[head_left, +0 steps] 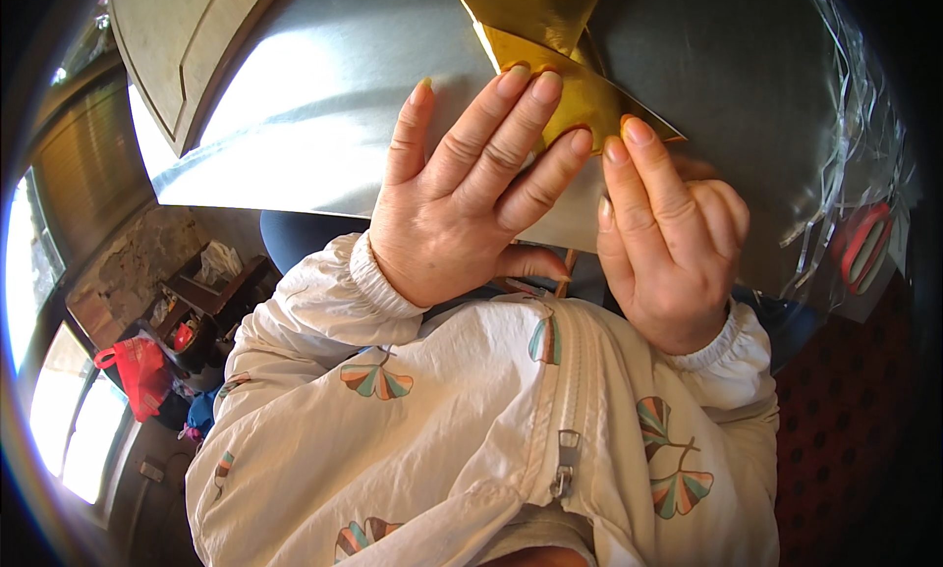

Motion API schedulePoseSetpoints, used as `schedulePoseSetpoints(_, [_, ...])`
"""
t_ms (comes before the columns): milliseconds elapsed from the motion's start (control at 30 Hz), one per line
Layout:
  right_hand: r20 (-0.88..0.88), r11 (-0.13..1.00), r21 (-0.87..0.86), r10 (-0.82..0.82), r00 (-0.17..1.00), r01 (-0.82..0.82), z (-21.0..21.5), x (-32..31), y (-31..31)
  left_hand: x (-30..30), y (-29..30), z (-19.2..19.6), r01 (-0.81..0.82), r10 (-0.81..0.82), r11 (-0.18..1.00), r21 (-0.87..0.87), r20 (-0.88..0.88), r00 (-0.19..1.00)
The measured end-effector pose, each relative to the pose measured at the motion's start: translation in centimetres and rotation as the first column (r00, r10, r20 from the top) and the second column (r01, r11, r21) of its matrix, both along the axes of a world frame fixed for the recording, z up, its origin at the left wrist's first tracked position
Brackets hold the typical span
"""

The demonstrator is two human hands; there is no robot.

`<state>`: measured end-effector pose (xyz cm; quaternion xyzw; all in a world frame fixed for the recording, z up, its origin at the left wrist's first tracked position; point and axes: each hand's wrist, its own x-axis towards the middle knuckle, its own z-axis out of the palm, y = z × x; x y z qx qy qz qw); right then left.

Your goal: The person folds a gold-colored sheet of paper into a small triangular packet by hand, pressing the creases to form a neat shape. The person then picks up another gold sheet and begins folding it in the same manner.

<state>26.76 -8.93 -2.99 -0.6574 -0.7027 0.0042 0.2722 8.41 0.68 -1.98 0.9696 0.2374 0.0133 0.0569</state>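
At the gold sheet (594, 97), left hand (447, 198) splays, right hand (673, 238) points

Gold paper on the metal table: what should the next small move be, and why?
Probably slide the fingertips of the right hand along the lower edge of the gold paper toward its pointed right corner, pressing lightly. They are already at that edge, and the spread fingers of the left hand lie over the paper, so it should stay steady.
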Motion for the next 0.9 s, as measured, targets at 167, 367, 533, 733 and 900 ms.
schedulePoseSetpoints(167, [-0.036,1.0,0.012,0.006,0.999,-0.006,-0.07,0.0,-0.03,0.07,0.25,0.21,0.026,-0.027,0.999,0.03,0.032,0.999])
schedulePoseSetpoints(367, [-0.055,0.997,0.077,0.028,0.998,-0.024,-0.5,0.19,-0.05,0.1,0.32,0.36,0.035,-0.035,0.999,0.028,0.019,0.999])
schedulePoseSetpoints(533, [-0.087,0.993,0.116,0.034,0.996,-0.024,-0.8,0.26,-0.16,0.05,0.42,0.44,0.04,-0.04,0.999,0.02,0.017,0.999])
schedulePoseSetpoints(733, [-0.091,0.995,0.095,0.041,0.995,-0.032,-0.38,0.52,-0.34,0.06,0.37,0.37,0.04,-0.041,0.998,0.04,0.014,0.999])
schedulePoseSetpoints(900, [-0.101,0.998,0.069,0.004,0.995,0.003,-0.34,0.47,-0.27,0.04,0.34,0.28,0.045,-0.046,0.997,0.058,0.006,0.999])
